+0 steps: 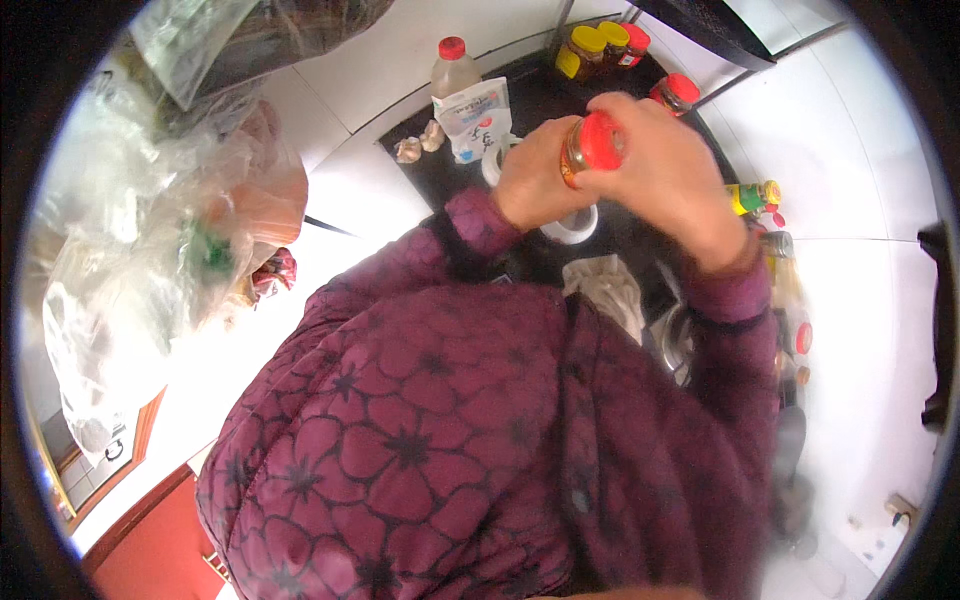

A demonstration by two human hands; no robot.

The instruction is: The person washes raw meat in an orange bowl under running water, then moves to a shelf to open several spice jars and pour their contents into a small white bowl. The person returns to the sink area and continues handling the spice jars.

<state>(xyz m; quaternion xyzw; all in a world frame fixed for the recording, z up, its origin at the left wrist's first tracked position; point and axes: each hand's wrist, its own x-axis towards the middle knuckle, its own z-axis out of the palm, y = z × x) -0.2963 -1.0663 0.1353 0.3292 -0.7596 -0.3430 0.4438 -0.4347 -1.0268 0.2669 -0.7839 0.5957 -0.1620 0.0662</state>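
A small glass jar (572, 160) with a red lid (603, 140) is held up over the dark counter, tilted so that its lid faces up and right. My left hand (538, 178) wraps round the jar's body. From the other side, my right hand (668, 168) is closed at the lid, its fingers curled around the edge; some fingertips are hidden. Below the hands, a white round bowl (573, 228) shows in part. Just behind my left hand is another white rounded piece (494, 162), mostly covered.
A white printed pouch (474, 118), a red-capped bottle (456, 70) and garlic bulbs (420, 141) stand at the back left. Lidded jars (588, 52) and a red-lidded jar (676, 92) are behind. A cloth (606, 287) lies near me; plastic bags (150, 240) hang left.
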